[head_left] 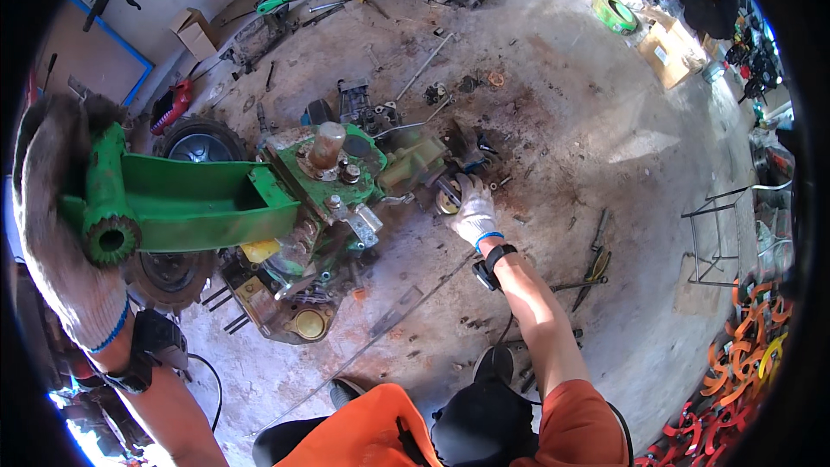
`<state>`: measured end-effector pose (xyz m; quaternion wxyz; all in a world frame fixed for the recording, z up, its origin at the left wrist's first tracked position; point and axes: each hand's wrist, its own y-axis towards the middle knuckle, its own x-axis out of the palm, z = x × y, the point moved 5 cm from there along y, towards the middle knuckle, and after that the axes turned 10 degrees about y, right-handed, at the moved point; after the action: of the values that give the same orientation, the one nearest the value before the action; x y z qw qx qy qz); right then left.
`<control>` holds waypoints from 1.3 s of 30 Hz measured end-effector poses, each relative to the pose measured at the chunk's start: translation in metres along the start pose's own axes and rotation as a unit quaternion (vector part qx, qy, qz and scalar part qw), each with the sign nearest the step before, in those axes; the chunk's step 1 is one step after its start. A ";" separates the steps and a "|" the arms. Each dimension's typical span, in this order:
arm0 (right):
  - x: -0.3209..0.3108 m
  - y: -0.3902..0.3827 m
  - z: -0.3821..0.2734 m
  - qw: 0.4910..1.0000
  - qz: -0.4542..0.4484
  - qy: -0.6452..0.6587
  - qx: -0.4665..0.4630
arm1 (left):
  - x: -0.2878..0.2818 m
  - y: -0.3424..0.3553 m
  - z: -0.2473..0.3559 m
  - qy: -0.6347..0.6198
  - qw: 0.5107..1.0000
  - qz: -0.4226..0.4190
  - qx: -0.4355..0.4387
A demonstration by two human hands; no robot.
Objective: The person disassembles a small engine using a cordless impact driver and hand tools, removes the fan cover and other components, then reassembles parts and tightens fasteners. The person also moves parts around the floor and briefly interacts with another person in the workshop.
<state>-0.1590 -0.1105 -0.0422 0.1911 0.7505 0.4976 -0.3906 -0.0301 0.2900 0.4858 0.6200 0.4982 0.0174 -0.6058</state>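
Left hand point(65, 233), in a knit work glove, was closed around the end of the green handle bar point(108, 207), close to the camera at the left edge. The bar ran right into the green machine point(333, 177) lying partly stripped on the concrete floor point(588, 121), one black wheel point(201, 140) behind it. Right hand point(474, 212), also gloved, reached out with its grip closed on a small round metal part point(449, 199) at the machine's right end. Loose tools point(595, 259) lay just right of that forearm. Farther off: a cardboard box point(667, 50), a green tape roll point(612, 12).
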 end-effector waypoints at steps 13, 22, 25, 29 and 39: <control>-0.082 -0.020 -0.087 0.985 -0.026 0.060 -0.159 | 0.038 0.000 0.046 -0.203 0.977 -0.024 -0.067; -0.204 -0.055 -0.232 0.938 -0.006 0.148 -0.313 | 0.027 -0.058 -0.015 -0.328 0.938 0.055 -0.094; -0.231 -0.073 -0.278 0.896 0.007 0.143 -0.419 | 0.027 -0.085 -0.053 -0.279 0.939 0.022 -0.199; -0.229 -0.090 -0.312 0.924 -0.043 0.094 -0.368 | 0.052 -0.122 -0.087 -0.213 0.944 -0.085 -0.240; -0.185 -0.074 -0.335 0.931 0.014 -0.139 -0.339 | 0.166 -0.270 -0.054 0.027 0.833 -0.550 0.051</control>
<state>-0.1301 0.0368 0.3174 0.5067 0.5865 0.5580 -0.2966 -0.1620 0.2649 0.1942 0.1575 0.4537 0.2745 -0.8331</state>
